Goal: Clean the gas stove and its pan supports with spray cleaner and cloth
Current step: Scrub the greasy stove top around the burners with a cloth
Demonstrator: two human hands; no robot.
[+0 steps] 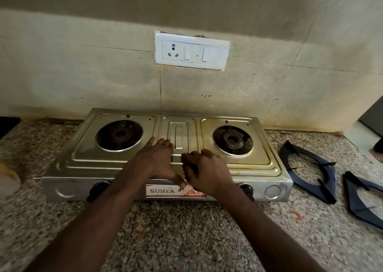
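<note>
A two-burner steel gas stove [261,162] stands on a speckled granite counter against the wall, both burners bare. Two dark pan supports lie on the counter to its right: the nearer pan support [329,172] beside the stove, the second pan support [356,201] at the frame's right edge. My left hand [157,162] lies over the stove's front middle with fingers stretched flat and the thumb pointing down at the front panel. My right hand [207,172] is beside it, fingers curled, nothing visible in it. No spray bottle or cloth is in sight.
A white socket and switch plate [192,51] is on the stained tiled wall above the stove. A pale rounded container [8,180] sits at the left edge of the counter [165,230]. Two black knobs sit on the stove's front panel.
</note>
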